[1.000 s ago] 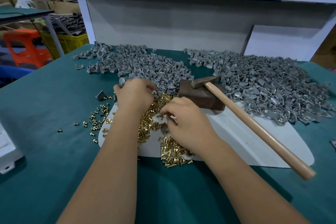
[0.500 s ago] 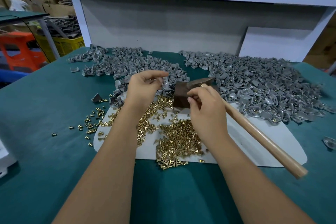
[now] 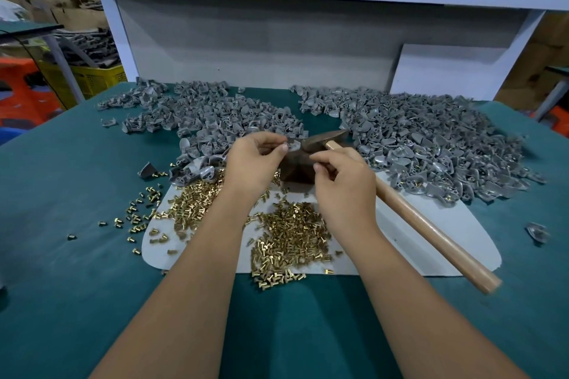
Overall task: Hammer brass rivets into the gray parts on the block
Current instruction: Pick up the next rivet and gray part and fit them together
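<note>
Left hand (image 3: 255, 160) over block (image 3: 297, 168), fingers curled, grip pinching gray part (image 3: 292, 144) at fingertips. Right hand (image 3: 345, 181) beside it, thumb and forefinger pinched together; rivet between them too small to confirm. Hammer (image 3: 400, 209) lies with head on block, handle toward right. Rivets (image 3: 289, 234) heaped on white sheet (image 3: 446, 234), some strewn on green counter (image 3: 77, 255). Gray parts (image 3: 431, 144) piled behind. Yellow crate (image 3: 92, 78) far left holds gray pieces.
</note>
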